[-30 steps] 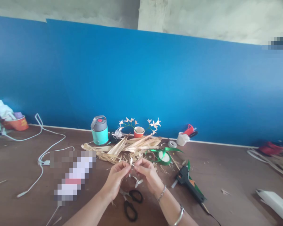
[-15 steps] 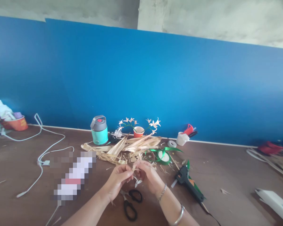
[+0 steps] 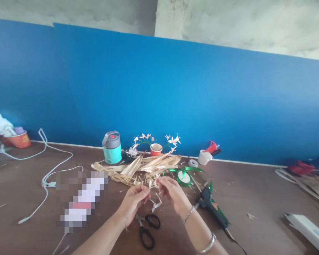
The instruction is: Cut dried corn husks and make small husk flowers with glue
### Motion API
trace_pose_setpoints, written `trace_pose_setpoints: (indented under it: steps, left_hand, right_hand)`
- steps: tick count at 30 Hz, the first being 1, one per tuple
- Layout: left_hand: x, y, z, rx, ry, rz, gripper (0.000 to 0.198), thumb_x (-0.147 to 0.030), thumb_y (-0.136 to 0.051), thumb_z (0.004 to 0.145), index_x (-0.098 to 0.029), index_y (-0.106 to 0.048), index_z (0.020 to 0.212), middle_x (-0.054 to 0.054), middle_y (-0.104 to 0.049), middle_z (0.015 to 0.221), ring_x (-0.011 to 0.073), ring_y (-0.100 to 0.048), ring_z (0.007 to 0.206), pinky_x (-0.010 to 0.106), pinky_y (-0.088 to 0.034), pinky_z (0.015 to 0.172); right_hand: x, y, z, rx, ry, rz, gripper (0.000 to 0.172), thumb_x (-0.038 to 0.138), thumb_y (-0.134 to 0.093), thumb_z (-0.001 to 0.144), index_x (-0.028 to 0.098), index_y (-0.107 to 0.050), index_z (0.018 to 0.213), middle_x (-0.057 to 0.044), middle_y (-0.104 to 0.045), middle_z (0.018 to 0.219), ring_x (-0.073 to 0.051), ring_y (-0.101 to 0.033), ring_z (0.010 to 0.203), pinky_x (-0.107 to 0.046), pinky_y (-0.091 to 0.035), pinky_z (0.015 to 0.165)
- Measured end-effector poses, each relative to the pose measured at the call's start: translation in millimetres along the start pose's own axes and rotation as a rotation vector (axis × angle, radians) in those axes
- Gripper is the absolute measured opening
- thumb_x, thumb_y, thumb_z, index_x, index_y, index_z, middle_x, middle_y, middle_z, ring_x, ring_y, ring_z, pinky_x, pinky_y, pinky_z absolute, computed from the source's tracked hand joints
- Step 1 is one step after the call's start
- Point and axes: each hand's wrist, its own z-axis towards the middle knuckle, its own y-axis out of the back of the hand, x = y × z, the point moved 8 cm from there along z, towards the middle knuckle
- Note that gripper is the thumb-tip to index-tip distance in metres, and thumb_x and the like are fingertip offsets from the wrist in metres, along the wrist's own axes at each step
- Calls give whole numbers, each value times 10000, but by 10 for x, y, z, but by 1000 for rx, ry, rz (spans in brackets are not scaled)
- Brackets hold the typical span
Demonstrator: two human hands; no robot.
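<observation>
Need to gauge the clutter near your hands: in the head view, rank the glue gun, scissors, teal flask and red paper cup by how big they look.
1. Glue gun, longest.
2. Scissors and teal flask look about alike; the scissors lie nearer the camera, so no ranking between them.
3. Red paper cup, smallest, though farthest back.

Scissors [image 3: 146, 228], glue gun [image 3: 211, 207], teal flask [image 3: 112, 147]

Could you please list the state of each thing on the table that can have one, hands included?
Left hand: pinched on a small husk piece.
Right hand: pinched on the same piece.
Scissors: lying flat, handles towards the person.
Glue gun: lying on its side.
Green ribbon roll: partly unwound.
Flask: upright, lid shut.
Paper cup: upright, holding flower stems.
</observation>
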Motion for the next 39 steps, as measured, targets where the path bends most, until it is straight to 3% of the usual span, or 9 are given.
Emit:
trace_pose_setpoints:
  steps: [5,9,13,16,21,28,35,39]
  left_hand:
    - [28,0,6,-21,16,-5,236,-332,-745,628,-143,-607,605,-5,-572,586,86,-464,557,201,-339,550]
    - [24,-5,12,-12,-6,23,225,-335,-729,642,-141,-614,631,-10,-561,595,82,-447,541,207,-334,546]
    - [13,-9,13,-16,-25,59,208,-321,-708,659,-142,-604,637,-14,-562,600,77,-429,534,203,-317,540]
    - [-3,-15,5,-25,-35,102,216,-330,-703,657,-144,-597,638,-9,-575,602,79,-426,522,205,-310,532]
    - [-27,-12,-7,-40,-52,158,229,-356,-701,651,-152,-599,674,0,-601,603,92,-452,526,210,-323,535]
    - [-47,10,-5,-56,-80,183,226,-360,-694,654,-155,-600,671,-1,-602,586,93,-454,514,213,-328,529]
    - [-73,33,-24,-121,-96,228,214,-352,-685,651,-156,-601,660,-6,-610,569,100,-453,507,211,-326,525]
    - [-93,33,-38,-145,-92,250,214,-359,-680,647,-159,-605,659,-11,-615,565,102,-454,507,210,-327,520]
  right_hand:
    - [428,383,-60,-129,159,-366,214,359,-626,686,168,-588,597,29,-513,519,-87,-396,463,-210,-241,431]
    - [683,825,-269,-277,228,-961,196,320,-518,750,185,-593,629,3,-576,562,-141,-489,527,-250,-329,518]
    - [641,1362,-544,-528,13,-1466,137,226,-475,739,197,-609,745,-74,-660,804,-243,-596,775,-306,-388,656]
    - [506,1556,-681,-622,-127,-1654,216,155,-501,691,134,-589,886,-166,-622,961,-309,-573,944,-341,-404,722]
    - [330,1571,-704,-635,-196,-1742,268,95,-482,698,92,-557,955,-188,-580,983,-318,-555,1000,-370,-410,756]
    - [367,1583,-717,-711,-194,-1721,253,225,-520,721,113,-545,946,-178,-561,969,-333,-553,975,-405,-406,757]
    - [552,1513,-765,-881,94,-1543,348,258,-435,773,97,-462,1079,-181,-549,986,-315,-541,960,-390,-414,752]
    - [626,1600,-796,-928,305,-1273,339,328,-438,774,124,-495,1039,-153,-572,952,-282,-560,877,-332,-429,694]
